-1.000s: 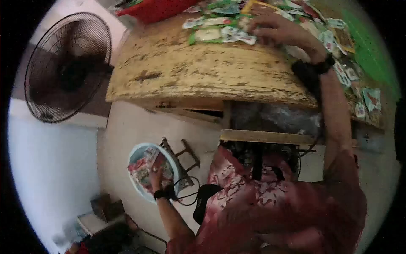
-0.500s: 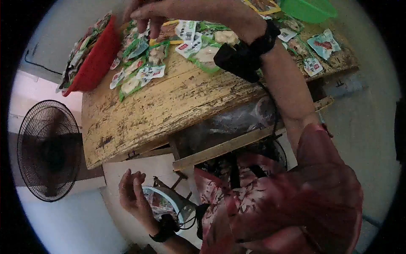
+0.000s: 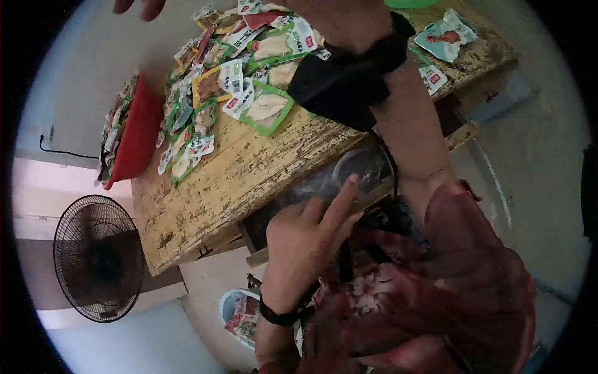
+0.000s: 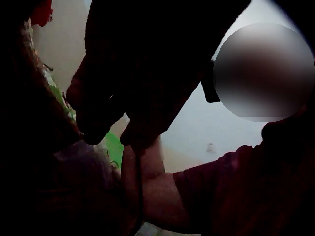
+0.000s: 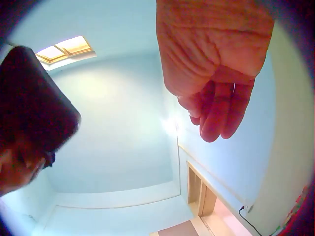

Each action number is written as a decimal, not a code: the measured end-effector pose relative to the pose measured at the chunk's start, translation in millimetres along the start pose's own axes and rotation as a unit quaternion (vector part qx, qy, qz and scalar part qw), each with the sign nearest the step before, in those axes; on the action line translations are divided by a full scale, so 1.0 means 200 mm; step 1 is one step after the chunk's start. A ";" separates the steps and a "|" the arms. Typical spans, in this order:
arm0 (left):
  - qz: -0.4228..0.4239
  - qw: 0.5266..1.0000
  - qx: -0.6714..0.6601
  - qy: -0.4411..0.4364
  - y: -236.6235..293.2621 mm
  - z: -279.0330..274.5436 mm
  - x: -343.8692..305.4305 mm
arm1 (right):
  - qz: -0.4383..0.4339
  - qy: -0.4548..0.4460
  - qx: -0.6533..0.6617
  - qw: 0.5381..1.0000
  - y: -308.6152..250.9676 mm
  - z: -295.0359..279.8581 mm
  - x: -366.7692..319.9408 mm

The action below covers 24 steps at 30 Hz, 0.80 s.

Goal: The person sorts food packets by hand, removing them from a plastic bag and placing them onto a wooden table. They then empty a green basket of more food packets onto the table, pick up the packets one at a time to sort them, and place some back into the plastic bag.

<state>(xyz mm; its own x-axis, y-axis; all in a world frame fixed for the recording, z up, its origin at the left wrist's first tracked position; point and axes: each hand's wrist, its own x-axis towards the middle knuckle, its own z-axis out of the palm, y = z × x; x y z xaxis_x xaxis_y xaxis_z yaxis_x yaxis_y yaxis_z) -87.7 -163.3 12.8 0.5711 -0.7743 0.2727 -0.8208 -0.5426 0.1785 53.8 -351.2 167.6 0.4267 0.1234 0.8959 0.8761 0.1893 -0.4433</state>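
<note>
- Your left hand (image 3: 305, 243) is hovering near the drawer (image 3: 462, 135), fingers loosely extended, empty.
- Your right hand (image 5: 216, 59) is hovering, fingers slightly bent, empty.
- Packets (image 3: 268, 107) are lying on the surface (image 3: 237, 193).

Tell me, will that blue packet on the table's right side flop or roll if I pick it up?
The blue packet probably won't roll, since it lies flat on the table. Its thin-looking edges suggest it may flop a bit.
</note>
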 end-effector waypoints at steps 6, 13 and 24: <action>-0.086 0.995 -0.049 0.035 -0.07 0.05 -0.03 | -0.013 -0.031 -0.046 0.998 0.04 0.01 0.00; -0.338 0.808 -0.352 0.331 -0.29 -0.22 -0.33 | 0.050 -0.066 -0.088 0.993 0.11 0.00 -0.01; -0.148 0.490 -0.745 0.427 -0.75 -0.25 -0.80 | 0.168 -0.160 -0.114 0.966 0.17 0.08 -0.03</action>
<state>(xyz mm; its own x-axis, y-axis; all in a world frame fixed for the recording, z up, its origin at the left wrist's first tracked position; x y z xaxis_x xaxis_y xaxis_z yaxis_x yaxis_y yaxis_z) -56.8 57.7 -9.4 0.9774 0.0304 0.2090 -0.1619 0.7436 0.6488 78.1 -330.1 146.1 0.6365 0.4417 0.6323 0.7425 -0.1290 -0.6573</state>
